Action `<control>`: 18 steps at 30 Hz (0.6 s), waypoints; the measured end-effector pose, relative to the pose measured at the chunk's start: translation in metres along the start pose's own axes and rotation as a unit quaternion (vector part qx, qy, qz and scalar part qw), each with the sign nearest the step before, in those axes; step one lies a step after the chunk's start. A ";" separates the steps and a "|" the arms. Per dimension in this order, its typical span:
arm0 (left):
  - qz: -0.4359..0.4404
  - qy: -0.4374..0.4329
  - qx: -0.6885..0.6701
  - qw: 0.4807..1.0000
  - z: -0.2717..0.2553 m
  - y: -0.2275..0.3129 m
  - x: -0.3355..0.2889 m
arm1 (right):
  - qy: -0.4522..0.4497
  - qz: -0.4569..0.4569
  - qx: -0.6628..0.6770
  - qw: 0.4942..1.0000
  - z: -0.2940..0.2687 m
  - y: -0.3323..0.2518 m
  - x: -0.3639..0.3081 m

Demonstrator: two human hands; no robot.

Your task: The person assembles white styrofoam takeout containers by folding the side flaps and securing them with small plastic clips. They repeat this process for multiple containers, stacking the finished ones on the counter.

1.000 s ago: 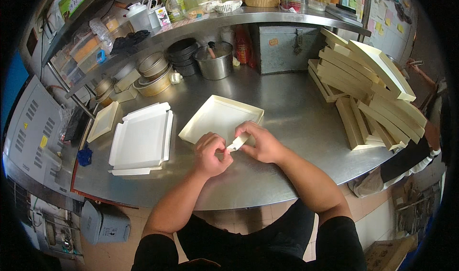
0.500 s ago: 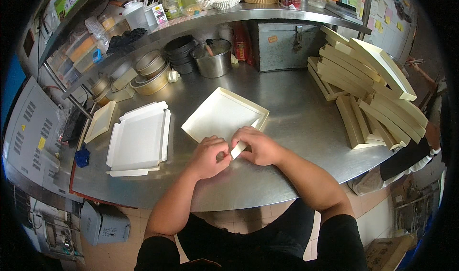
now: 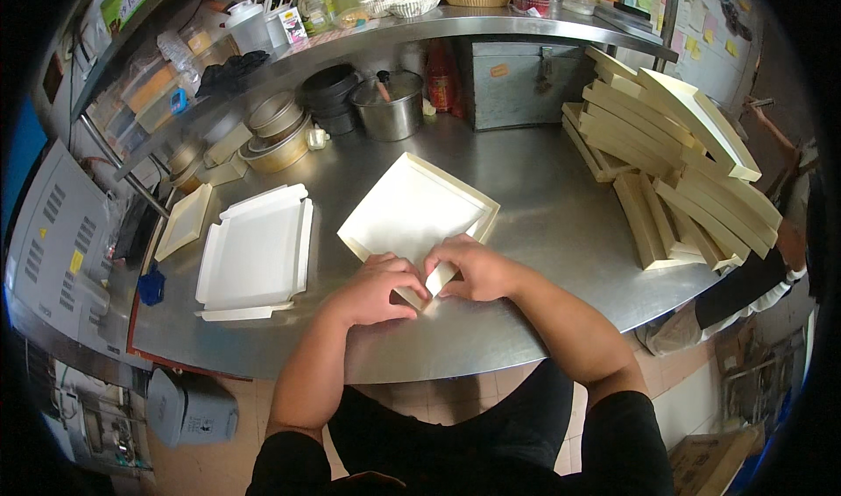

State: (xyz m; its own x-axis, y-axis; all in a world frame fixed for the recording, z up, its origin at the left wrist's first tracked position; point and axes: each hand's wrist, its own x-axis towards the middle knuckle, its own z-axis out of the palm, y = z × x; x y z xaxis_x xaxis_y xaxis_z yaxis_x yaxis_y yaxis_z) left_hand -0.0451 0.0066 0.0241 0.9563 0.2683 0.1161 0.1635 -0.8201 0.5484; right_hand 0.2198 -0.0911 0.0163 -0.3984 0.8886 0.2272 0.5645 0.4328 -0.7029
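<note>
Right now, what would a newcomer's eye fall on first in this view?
Probably the jumbled pile of cream boxes on the right of the steel table. Next, the shallow cream box at the table's middle, with the left hand and right hand at its near corner. To its left lies a white cardboard piece with flaps along its edges.

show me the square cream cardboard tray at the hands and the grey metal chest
Square cream cardboard tray [image 3: 417,211], head view: its white inner floor.
Grey metal chest [image 3: 515,93], head view: its front face.
</note>
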 end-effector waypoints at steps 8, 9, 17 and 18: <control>0.049 0.132 -0.025 0.990 0.003 -0.014 0.006 | 0.088 -0.013 0.093 0.992 0.002 0.008 -0.003; 0.053 0.161 -0.030 0.985 0.003 -0.015 0.007 | 0.097 -0.015 0.111 0.989 0.002 0.008 -0.003; 0.019 0.139 -0.023 0.990 0.010 -0.012 0.014 | 0.123 -0.128 0.024 0.984 -0.001 0.004 0.004; 0.019 0.123 -0.021 0.992 0.012 -0.013 0.014 | 0.101 -0.138 0.010 0.985 -0.001 0.002 0.004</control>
State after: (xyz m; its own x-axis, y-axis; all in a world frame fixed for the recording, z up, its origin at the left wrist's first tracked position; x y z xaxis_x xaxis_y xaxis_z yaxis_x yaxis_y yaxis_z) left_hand -0.0311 0.0151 0.0086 0.8729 0.3576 0.3320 0.1139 -0.8109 0.5740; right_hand 0.2202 -0.0862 0.0162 -0.3813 0.7501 0.5404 0.4401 0.6613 -0.6074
